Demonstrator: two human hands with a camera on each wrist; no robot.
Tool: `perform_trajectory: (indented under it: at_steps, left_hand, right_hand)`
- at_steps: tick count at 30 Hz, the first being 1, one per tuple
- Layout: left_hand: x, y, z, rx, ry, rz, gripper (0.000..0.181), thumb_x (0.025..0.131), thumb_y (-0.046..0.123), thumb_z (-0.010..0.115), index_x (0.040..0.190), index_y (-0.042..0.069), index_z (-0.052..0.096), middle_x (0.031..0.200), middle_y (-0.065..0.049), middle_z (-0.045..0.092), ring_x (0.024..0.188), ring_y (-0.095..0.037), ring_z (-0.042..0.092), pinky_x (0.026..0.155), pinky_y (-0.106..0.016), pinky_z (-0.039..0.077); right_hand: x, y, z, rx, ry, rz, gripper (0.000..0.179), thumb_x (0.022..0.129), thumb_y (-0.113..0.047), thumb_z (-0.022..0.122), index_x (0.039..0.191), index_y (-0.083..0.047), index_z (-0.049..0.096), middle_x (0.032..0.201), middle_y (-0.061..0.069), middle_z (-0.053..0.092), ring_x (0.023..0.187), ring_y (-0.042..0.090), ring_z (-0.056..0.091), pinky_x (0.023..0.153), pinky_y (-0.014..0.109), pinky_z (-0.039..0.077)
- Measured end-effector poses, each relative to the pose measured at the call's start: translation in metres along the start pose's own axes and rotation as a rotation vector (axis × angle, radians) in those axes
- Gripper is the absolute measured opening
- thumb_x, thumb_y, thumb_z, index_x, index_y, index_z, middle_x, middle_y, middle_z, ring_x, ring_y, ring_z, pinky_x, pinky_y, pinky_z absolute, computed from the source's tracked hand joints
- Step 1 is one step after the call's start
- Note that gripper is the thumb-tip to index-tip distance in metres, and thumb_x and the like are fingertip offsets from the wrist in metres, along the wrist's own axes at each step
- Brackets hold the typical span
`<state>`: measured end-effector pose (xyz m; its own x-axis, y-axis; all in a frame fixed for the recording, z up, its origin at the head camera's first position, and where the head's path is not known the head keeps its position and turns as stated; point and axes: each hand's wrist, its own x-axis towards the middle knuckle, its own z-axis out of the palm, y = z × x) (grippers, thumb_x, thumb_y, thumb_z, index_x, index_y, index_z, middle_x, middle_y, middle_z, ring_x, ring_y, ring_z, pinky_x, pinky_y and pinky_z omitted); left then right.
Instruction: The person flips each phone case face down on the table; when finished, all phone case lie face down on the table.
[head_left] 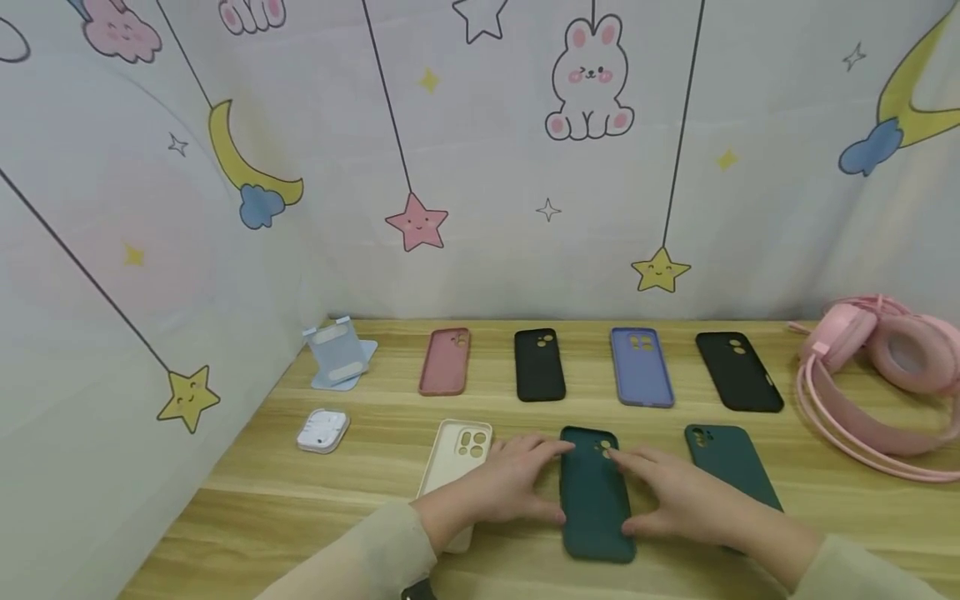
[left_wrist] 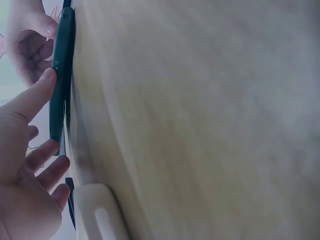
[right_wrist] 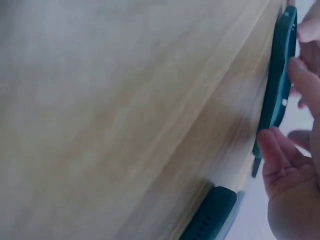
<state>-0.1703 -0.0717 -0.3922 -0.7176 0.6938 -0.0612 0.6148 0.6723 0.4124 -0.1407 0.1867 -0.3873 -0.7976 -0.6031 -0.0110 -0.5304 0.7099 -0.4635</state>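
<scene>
Both hands flank one dark green phone case (head_left: 596, 508): your left hand (head_left: 517, 483) at its left edge, your right hand (head_left: 671, 500) at its right. Each hand is spread, thumb at the lower part of the edge, fingers higher up. Hollow side up, camera cutout away from you; cannot tell whether it is lifted at all. Judged: touching opposite edges squares the case and leaves its inner face uncovered.

Cream case (head_left: 442, 454) lies partly beneath your left wrist, second green case (head_left: 735, 458) partly beneath your right forearm. Gaps either side probably give your fingers room.

Beyond the hands, a row on the wooden table (head_left: 390, 462), left to right: pink case (head_left: 444, 362), black case (head_left: 539, 367), purple case (head_left: 642, 368), another black case (head_left: 738, 372). Likely spaced so that each can be reached separately.

Well left of your left hand: boxed earphones (head_left: 322, 431), with a pale blue stand (head_left: 339, 354) behind. Far right of your right hand: pink headphones (head_left: 870, 425). Patterned cloth (head_left: 510, 267) hangs behind everything.
</scene>
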Motion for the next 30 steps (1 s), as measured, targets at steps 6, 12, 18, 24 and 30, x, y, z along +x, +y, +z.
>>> perform_trajectory:
  at_steps: [6,12,18,24,30]
  left_hand:
    - [-0.001,0.0,0.001,-0.043,0.039,0.021,0.083,0.076,0.049,0.074,0.145,0.026,0.034,0.135,0.002,0.045,0.124,-0.019,0.041,0.098,-0.047,0.031]
    - [0.001,0.001,0.002,-0.074,0.09,0.037,0.084,0.077,0.05,0.072,0.146,0.024,0.031,0.138,0.002,0.044,0.127,-0.02,0.039,0.099,-0.048,0.031]
    - [0.002,0.007,0.0,-0.099,0.161,0.096,0.081,0.08,0.049,0.07,0.146,0.022,0.032,0.14,0.001,0.042,0.128,-0.018,0.037,0.101,-0.047,0.03]
    - [0.004,0.012,0.0,-0.129,0.188,0.127,0.078,0.081,0.049,0.068,0.145,0.021,0.034,0.141,0.001,0.04,0.13,-0.018,0.035,0.104,-0.047,0.028]
    - [0.007,0.011,0.001,-0.12,0.207,0.178,0.079,0.079,0.043,0.073,0.145,0.022,0.034,0.141,0.002,0.041,0.13,-0.017,0.036,0.103,-0.047,0.029]
  right_hand:
    - [0.0,0.001,0.004,0.136,0.023,0.052,0.097,0.073,-0.057,0.071,0.141,0.003,0.036,0.112,0.001,0.059,0.09,0.013,0.058,0.074,0.034,0.049]
    - [0.002,-0.001,0.006,0.257,0.024,0.095,0.098,0.073,-0.049,0.075,0.141,0.008,0.032,0.112,0.007,0.059,0.087,0.009,0.059,0.07,0.026,0.049]
    - [0.001,-0.005,0.005,0.407,0.023,0.171,0.098,0.074,-0.04,0.078,0.144,0.006,0.026,0.117,0.018,0.059,0.09,0.02,0.063,0.072,0.029,0.052]
    - [0.0,-0.005,0.005,0.471,0.028,0.186,0.098,0.076,-0.037,0.077,0.147,0.002,0.022,0.12,0.022,0.057,0.095,0.026,0.064,0.074,0.033,0.053]
    - [0.0,-0.005,0.005,0.511,0.032,0.17,0.094,0.078,-0.035,0.075,0.148,-0.006,0.02,0.117,0.018,0.058,0.097,0.027,0.063,0.076,0.034,0.052]
